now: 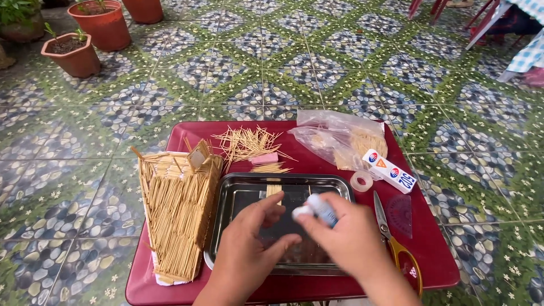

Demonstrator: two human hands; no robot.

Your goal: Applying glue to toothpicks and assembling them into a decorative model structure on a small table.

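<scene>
While the right hand (348, 238) grips a small glue bottle (322, 208) over the steel tray (226, 195) near the table's front edge, the left hand (252, 238), fingers loosely curled and empty, pinches toward its cap, apparently uncapping.

Both bare forearms reach forward. The left hand (249, 241) is half-curled, its fingertips (276, 208) nearly touching the right hand (340, 232), whose fingers are closed in a pinch.

Glossy metal tray (226, 195), wooden toothpicks (246, 141)
</scene>
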